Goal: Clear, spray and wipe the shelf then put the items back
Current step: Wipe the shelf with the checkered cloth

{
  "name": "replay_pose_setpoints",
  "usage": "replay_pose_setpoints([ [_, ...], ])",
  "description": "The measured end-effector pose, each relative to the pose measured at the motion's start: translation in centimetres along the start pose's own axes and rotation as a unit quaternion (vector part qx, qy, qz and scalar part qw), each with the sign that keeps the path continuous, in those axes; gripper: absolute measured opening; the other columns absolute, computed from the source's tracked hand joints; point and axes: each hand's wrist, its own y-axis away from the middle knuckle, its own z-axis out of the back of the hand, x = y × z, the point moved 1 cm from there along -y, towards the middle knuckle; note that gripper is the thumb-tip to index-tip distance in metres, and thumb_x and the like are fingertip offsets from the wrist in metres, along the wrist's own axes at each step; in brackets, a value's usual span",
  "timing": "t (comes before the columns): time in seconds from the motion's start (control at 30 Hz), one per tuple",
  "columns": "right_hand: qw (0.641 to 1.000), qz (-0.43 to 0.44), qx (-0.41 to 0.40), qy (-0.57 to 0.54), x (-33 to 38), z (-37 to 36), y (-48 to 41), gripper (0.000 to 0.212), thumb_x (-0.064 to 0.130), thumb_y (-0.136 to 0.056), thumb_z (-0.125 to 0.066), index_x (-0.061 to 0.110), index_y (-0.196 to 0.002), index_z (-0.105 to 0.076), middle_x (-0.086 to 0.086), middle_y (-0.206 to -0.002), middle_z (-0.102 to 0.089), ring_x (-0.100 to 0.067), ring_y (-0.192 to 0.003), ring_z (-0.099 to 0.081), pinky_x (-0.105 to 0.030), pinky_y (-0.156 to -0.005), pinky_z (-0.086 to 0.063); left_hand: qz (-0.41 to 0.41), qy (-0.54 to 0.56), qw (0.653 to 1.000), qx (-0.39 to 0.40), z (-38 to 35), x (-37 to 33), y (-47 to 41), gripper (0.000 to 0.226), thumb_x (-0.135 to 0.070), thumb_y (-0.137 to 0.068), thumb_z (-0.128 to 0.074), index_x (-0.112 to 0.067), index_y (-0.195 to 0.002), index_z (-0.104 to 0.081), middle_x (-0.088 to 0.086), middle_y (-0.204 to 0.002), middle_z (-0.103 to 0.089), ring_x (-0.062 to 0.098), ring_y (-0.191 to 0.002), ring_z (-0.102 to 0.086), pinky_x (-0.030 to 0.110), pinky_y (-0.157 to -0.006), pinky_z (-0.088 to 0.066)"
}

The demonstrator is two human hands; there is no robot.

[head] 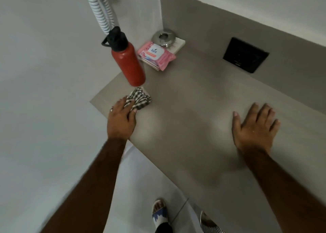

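A grey shelf (194,109) runs from the wall corner toward me. My left hand (121,118) grips a black-and-white checked cloth (140,98) at the shelf's left front edge. Just behind the cloth stands a red bottle (129,61) with a black cap. A pink wipes pack (157,55) lies on a flat white box in the far corner, beside a round silver dish (165,37). My right hand (254,125) rests flat on the shelf at the right, fingers spread, holding nothing.
A black wall socket panel (246,55) sits on the back wall above the shelf. A white coiled cord (102,12) hangs on the left wall. Below the shelf edge are pale floor tiles and my sandalled foot (159,213).
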Motion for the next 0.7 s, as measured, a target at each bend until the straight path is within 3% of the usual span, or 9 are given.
replay_pose_setpoints([
  [0.13, 1.000, 0.003, -0.020, -0.009, 0.3, 0.0, -0.1, 0.083, 0.062, -0.103, -0.024, 0.005, -0.163, -0.028, -0.027, -0.170, -0.023, -0.044, -0.160, -0.020, -0.061, -0.130, -0.016, 0.017, -0.012, 1.000, 0.006, -1.4, -1.3, -1.3, 0.042, -0.030, -0.100, -0.057, -0.020, -0.140, -0.063, 0.010, -0.154, -0.052, 0.030, -0.146, -0.044, 0.048, -0.122, -0.030],
  [0.33, 1.000, -0.001, -0.011, -0.014, 0.7, 0.5, 0.0, 0.085, 0.063, -0.101, -0.025, 0.006, -0.164, -0.028, -0.025, -0.172, -0.021, -0.042, -0.160, -0.019, -0.060, -0.130, -0.015, -0.151, 0.051, 0.986, 0.053, -5.0, -10.5, 3.8, 0.042, -0.035, -0.098, -0.063, -0.025, -0.138, -0.065, 0.009, -0.152, -0.055, 0.031, -0.142, -0.050, 0.051, -0.121, -0.033],
  [0.4, 1.000, -0.001, -0.003, -0.016, 0.8, 0.7, -0.1, 0.086, 0.063, -0.100, -0.024, 0.007, -0.164, -0.027, -0.024, -0.173, -0.020, -0.041, -0.161, -0.017, -0.059, -0.131, -0.013, -0.207, 0.049, 0.976, 0.050, -5.5, -11.9, 5.9, 0.043, -0.042, -0.100, -0.057, -0.027, -0.139, -0.065, 0.008, -0.152, -0.055, 0.029, -0.141, -0.052, 0.053, -0.118, -0.037],
  [0.47, 1.000, -0.003, 0.002, -0.019, 0.8, 0.8, -0.1, 0.086, 0.064, -0.100, -0.023, 0.008, -0.165, -0.026, -0.023, -0.173, -0.019, -0.039, -0.162, -0.015, -0.059, -0.131, -0.013, -0.226, 0.069, 0.971, 0.047, -5.0, -11.3, 6.3, 0.054, -0.053, -0.101, -0.049, -0.027, -0.147, -0.056, 0.005, -0.160, -0.045, 0.026, -0.148, -0.043, 0.054, -0.121, -0.032],
  [0.5, 1.000, -0.003, 0.003, -0.019, 0.8, 0.8, -0.1, 0.086, 0.065, -0.100, -0.023, 0.009, -0.165, -0.025, -0.022, -0.173, -0.018, -0.038, -0.162, -0.015, -0.058, -0.131, -0.012, -0.188, 0.100, 0.976, 0.048, -4.3, -10.5, 5.5, 0.064, -0.057, -0.100, -0.048, -0.023, -0.154, -0.046, 0.006, -0.165, -0.036, 0.024, -0.153, -0.034, 0.052, -0.125, -0.024],
  [0.57, 1.000, -0.005, 0.001, -0.020, 0.8, 0.6, -0.1, 0.086, 0.065, -0.100, -0.023, 0.010, -0.165, -0.025, -0.021, -0.174, -0.018, -0.038, -0.163, -0.014, -0.058, -0.131, -0.012, -0.022, 0.201, 0.979, 0.007, -2.2, -8.1, 2.5, 0.088, -0.058, -0.094, -0.056, -0.010, -0.161, -0.026, 0.011, -0.170, -0.021, 0.025, -0.158, -0.020, 0.049, -0.129, -0.014],
  [0.63, 1.000, -0.007, -0.001, -0.020, 0.6, 0.3, -0.2, 0.085, 0.065, -0.100, -0.023, 0.010, -0.165, -0.026, -0.021, -0.174, -0.019, -0.038, -0.162, -0.015, -0.058, -0.131, -0.012, 0.161, 0.278, 0.945, -0.063, 0.2, -4.8, -2.0, 0.106, -0.063, -0.085, -0.067, -0.010, -0.162, -0.019, 0.011, -0.170, -0.022, 0.026, -0.157, -0.022, 0.050, -0.128, -0.023],
  [0.7, 1.000, -0.006, -0.002, -0.017, 0.5, 0.1, -0.2, 0.085, 0.066, -0.101, -0.023, 0.011, -0.165, -0.026, -0.021, -0.173, -0.019, -0.037, -0.162, -0.015, -0.058, -0.131, -0.013, 0.238, 0.318, 0.915, -0.067, 2.1, -2.6, -6.4, 0.116, -0.069, -0.075, -0.076, -0.021, -0.163, -0.017, 0.002, -0.169, -0.025, 0.024, -0.154, -0.029, 0.051, -0.124, -0.032],
])
